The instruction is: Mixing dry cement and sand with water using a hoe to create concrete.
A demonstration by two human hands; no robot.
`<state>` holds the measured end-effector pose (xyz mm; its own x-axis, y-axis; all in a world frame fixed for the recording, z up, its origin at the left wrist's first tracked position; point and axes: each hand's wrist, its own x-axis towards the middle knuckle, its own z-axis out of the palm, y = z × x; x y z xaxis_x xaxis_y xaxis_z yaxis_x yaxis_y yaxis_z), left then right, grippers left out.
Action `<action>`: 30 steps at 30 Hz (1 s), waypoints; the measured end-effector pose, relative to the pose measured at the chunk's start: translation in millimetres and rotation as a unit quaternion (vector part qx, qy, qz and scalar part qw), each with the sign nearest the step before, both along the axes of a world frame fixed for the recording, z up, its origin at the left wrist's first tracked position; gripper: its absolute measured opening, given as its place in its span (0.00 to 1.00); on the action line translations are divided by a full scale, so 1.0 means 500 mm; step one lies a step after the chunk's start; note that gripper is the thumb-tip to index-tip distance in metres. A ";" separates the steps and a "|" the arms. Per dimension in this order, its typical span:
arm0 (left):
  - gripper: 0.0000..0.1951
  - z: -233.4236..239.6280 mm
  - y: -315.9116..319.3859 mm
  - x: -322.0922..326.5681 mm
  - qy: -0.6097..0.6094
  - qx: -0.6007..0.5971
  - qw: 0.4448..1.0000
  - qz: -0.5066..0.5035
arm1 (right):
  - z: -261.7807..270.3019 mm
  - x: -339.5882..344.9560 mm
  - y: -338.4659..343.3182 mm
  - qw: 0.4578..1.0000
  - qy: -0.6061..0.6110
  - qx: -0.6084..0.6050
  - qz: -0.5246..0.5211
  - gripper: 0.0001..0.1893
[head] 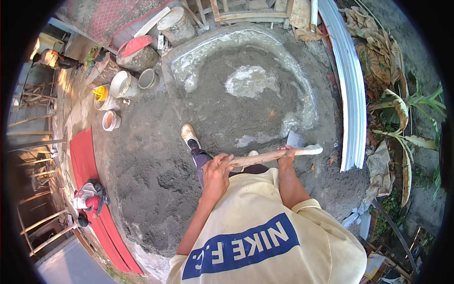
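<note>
A hoe's wooden handle (260, 158) runs crosswise in front of my body, its pale head end to the right. My left hand (217, 174) is wrapped around the handle's near left end. Farther along, close to the head, my right hand (286, 155) grips the same handle. The hoe's grey metal blade (295, 139) points away from me, at the near right edge of a ring of wet grey mortar mix (212, 103). Whitish patches of powder or water (250, 81) show in its middle and along the ring. One shoe (189, 132) stands on the grey ground near the mix.
Several buckets (124, 84) and cut stumps (138, 58) stand at the left. A person (88, 198) crouches on red metal sheets (84, 152). Corrugated metal sheeting (349, 88) lines the right side, beside plants (408, 103). A wooden frame (252, 16) stands at the far end.
</note>
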<state>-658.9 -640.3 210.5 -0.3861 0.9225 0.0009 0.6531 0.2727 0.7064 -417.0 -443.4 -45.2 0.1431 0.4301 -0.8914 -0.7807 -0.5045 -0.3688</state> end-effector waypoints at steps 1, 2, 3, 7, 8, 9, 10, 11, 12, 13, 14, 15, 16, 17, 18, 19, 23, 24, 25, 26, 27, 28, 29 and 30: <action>0.17 0.001 0.016 0.015 -0.008 0.005 1.000 -0.023 | -0.004 0.022 -0.012 0.999 -0.002 -0.021 -0.026 0.06; 0.17 0.002 0.033 0.029 -0.016 0.010 0.999 -0.047 | -0.010 0.043 -0.025 0.999 -0.002 -0.023 -0.034 0.06; 0.17 0.004 0.049 0.043 -0.012 0.022 0.998 -0.066 | -0.016 0.061 -0.038 0.998 -0.025 -0.027 -0.047 0.05; 0.16 0.023 0.104 0.091 -0.030 0.020 0.992 -0.125 | -0.128 0.163 -0.088 0.992 -0.011 -0.076 -0.098 0.05; 0.16 0.030 0.113 0.097 -0.040 0.013 0.990 -0.134 | -0.169 0.177 -0.101 0.989 0.007 -0.097 -0.114 0.05; 0.16 0.032 0.119 0.100 -0.046 0.005 0.989 -0.139 | -0.113 0.164 -0.110 0.989 0.005 -0.089 -0.120 0.06; 0.16 0.030 0.123 0.101 -0.040 0.003 0.990 -0.135 | -0.187 0.169 -0.126 0.986 0.029 -0.092 -0.132 0.06; 0.15 0.034 0.153 0.124 -0.059 0.018 0.981 -0.186 | -0.246 0.250 -0.139 0.979 0.038 -0.078 -0.183 0.06; 0.14 0.037 0.179 0.144 -0.079 0.035 0.968 -0.234 | -0.298 0.334 -0.154 0.970 0.044 -0.061 -0.232 0.06; 0.14 0.019 0.178 0.142 -0.067 0.028 0.972 -0.224 | -0.290 0.300 -0.166 0.972 0.052 -0.081 -0.213 0.06; 0.13 0.009 0.173 0.142 -0.062 0.029 0.971 -0.227 | -0.267 0.266 -0.171 0.978 0.051 -0.092 -0.179 0.06; 0.12 0.005 0.170 0.141 -0.060 0.035 0.971 -0.231 | -0.239 0.244 -0.174 0.983 0.050 -0.099 -0.144 0.06; 0.12 0.008 0.168 0.140 -0.055 0.037 0.973 -0.219 | -0.211 0.231 -0.177 0.988 0.047 -0.101 -0.110 0.06; 0.12 0.013 0.163 0.139 -0.054 0.037 0.974 -0.216 | -0.185 0.223 -0.182 0.991 0.040 -0.099 -0.074 0.07; 0.11 0.016 0.154 0.137 -0.054 0.037 0.976 -0.209 | -0.158 0.212 -0.190 0.995 0.033 -0.094 -0.029 0.08; 0.11 0.017 0.146 0.136 -0.057 0.034 0.977 -0.201 | -0.135 0.206 -0.198 0.996 0.020 -0.081 0.021 0.08; 0.11 -0.001 0.126 0.144 -0.071 0.028 0.982 -0.172 | 0.127 0.141 -0.229 0.978 -0.072 0.018 0.197 0.12; 0.11 0.004 0.122 0.143 -0.068 0.028 0.984 -0.161 | 0.199 0.120 -0.224 0.969 -0.092 0.043 0.223 0.13; 0.11 0.009 0.118 0.141 -0.071 0.025 0.985 -0.154 | 0.257 0.095 -0.216 0.961 -0.105 0.064 0.247 0.14; 0.11 0.012 0.114 0.140 -0.073 0.023 0.986 -0.147 | 0.297 0.079 -0.211 0.954 -0.112 0.075 0.267 0.15; 0.11 0.014 0.108 0.137 -0.071 0.021 0.988 -0.133 | 0.325 0.067 -0.205 0.951 -0.108 0.075 0.281 0.15; 0.11 0.016 0.101 0.133 -0.063 0.019 0.991 -0.114 | 0.347 0.056 -0.196 0.923 -0.110 0.107 0.353 0.19; 0.11 0.017 0.093 0.131 -0.056 0.017 0.994 -0.097 | 0.356 0.051 -0.193 0.889 -0.112 0.138 0.421 0.23; 0.11 0.025 0.094 0.138 -0.056 0.016 0.993 -0.100 | 0.133 0.100 -0.170 0.933 -0.093 0.074 0.339 0.20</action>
<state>-589.8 -593.2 222.8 -0.1942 0.9810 -0.0016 0.6093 0.1218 0.7836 -367.1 -528.4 21.3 -0.0609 0.5945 -0.8018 -0.2168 -0.7920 -0.5708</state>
